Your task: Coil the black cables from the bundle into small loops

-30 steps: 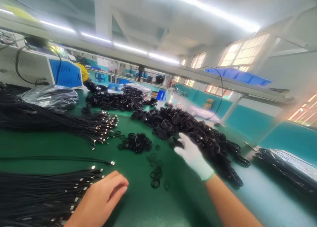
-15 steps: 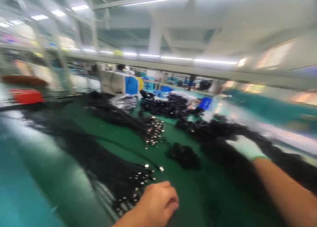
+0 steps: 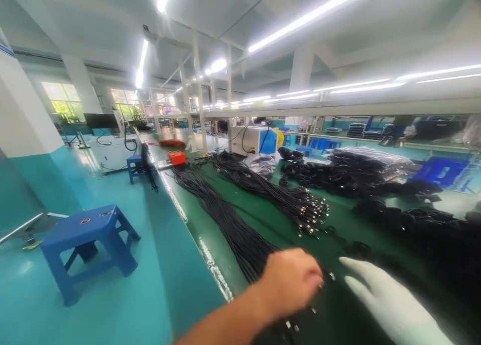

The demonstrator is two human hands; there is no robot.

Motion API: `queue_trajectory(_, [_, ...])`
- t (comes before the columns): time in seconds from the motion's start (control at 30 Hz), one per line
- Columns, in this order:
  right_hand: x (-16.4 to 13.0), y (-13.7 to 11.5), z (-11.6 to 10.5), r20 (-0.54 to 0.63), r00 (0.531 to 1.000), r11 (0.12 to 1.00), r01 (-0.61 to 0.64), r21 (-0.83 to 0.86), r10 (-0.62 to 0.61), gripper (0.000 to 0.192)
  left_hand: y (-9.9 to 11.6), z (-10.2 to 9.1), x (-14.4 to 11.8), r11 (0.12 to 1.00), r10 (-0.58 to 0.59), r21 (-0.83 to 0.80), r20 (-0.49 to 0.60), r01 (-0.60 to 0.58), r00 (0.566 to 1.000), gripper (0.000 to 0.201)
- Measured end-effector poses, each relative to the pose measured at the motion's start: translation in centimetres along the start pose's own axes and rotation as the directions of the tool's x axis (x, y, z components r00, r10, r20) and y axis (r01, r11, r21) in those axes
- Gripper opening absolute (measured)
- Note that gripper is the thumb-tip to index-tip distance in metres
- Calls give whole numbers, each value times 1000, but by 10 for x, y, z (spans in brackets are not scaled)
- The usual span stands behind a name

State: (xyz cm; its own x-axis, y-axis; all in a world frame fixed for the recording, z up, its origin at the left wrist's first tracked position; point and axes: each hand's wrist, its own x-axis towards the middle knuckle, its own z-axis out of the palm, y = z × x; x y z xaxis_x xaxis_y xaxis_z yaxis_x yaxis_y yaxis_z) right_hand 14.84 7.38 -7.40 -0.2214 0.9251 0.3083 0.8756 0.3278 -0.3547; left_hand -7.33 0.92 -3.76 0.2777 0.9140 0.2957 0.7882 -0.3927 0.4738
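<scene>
The bare left hand (image 3: pixel 291 282) is curled closed over the connector ends of the near cable bundle (image 3: pixel 233 229); the gloved right hand (image 3: pixel 379 295), at 3 o'clock from it, lies open and flat; 2 bundles and coiled piles (image 3: pixel 413 224) at 1 o'clock suggest much remains.

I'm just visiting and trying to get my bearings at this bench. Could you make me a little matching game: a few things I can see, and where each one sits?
Things:
1. plastic stool
2. orange box
3. left hand
4. right hand

Places or states:
A. in a white glove, fingers stretched flat over the green bench top
B. on the teal floor, left of the bench
C. bare, curled at the connector ends of the nearest black cable bundle
D. far along the bench, near its left edge

Pairs: 1-B, 2-D, 3-C, 4-A
</scene>
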Motion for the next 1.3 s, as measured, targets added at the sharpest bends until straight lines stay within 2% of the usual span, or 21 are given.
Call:
queue_trajectory(0.03, [-2, -16, 4, 85, 996, 999, 25, 34, -27, 40, -17, -17, -3, 990, -132, 52, -47, 134, 990, 12])
queue_trajectory(0.07, [-3, -30, 7, 158, 986, 997, 45, 62, -55, 43, -37, -33, -6, 973, -209, 80, -88, 216, 974, 13])
queue_trajectory(0.17, [1, -65, 10, 275, 956, 993, 86, 85, -106, 46, -100, -75, -23, 912, -366, 124, -183, 390, 913, 16])
queue_trajectory(0.23, [11, -83, 13, 328, 937, 992, 97, 76, -117, 46, -138, -95, -37, 862, -449, 143, -227, 486, 864, 15])
queue_trajectory(0.43, [56, -137, 42, 443, 886, 990, 139, 31, -138, 45, -227, -126, -60, 712, -617, 194, -288, 675, 733, 11])
queue_trajectory(0.5, [76, -158, 58, 468, 867, 985, 167, 48, -170, 44, -251, -134, -59, 681, -641, 214, -290, 700, 711, 11])
queue_trajectory(0.57, [100, -179, 74, 472, 859, 980, 187, 67, -197, 42, -271, -141, -53, 670, -640, 246, -288, 701, 712, 11])
queue_trajectory(0.63, [124, -199, 89, 466, 859, 977, 195, 82, -210, 39, -286, -147, -44, 678, -617, 291, -274, 675, 738, 12])
queue_trajectory(0.73, [153, -225, 110, 515, 843, 988, 129, 87, -155, 32, -297, -153, -27, 728, -551, 367, -190, 579, 813, 18])
queue_trajectory(0.8, [163, -240, 121, 578, 813, 997, 42, 60, -69, 30, -300, -157, -13, 776, -491, 404, -96, 485, 866, 27])
queue_trajectory(0.9, [169, -258, 134, 648, 761, 1000, -19, -1, 15, 42, -305, -161, 10, 839, -389, 428, 41, 336, 920, 46])
queue_trajectory(0.93, [170, -262, 137, 665, 747, 1000, -15, -10, 18, 41, -306, -163, 17, 855, -359, 428, 81, 293, 930, 48])
queue_trajectory(1.0, [176, -261, 140, 677, 736, 1000, -24, -17, 29, 28, -309, -166, 28, 875, -321, 423, 145, 234, 936, 41])
queue_trajectory(1.1, [189, -242, 136, 640, 761, 993, -118, -18, 102, 15, -310, -175, 28, 888, -308, 411, 199, 206, 930, 25])
queue_trajectory(1.13, [193, -234, 133, 642, 760, 992, -123, -15, 104, 14, -309, -179, 24, 891, -309, 405, 211, 204, 927, 24])
queue_trajectory(1.17, [196, -228, 129, 667, 739, 994, -109, -24, 97, 13, -310, -184, 21, 894, -311, 398, 223, 205, 924, 22])
queue_trajectory(1.23, [200, -226, 123, 706, 702, 996, -61, -63, 88, 10, -315, -196, 20, 894, -326, 387, 220, 224, 919, 18])
queue_trajectory(1.27, [203, -231, 121, 701, 709, 996, -34, -84, 83, 11, -321, -201, 23, 885, -346, 392, 188, 252, 919, 17])
queue_trajectory(1.3, [206, -240, 122, 671, 739, 996, -4, -88, 62, 14, -329, -206, 29, 867, -373, 404, 137, 292, 918, 17])
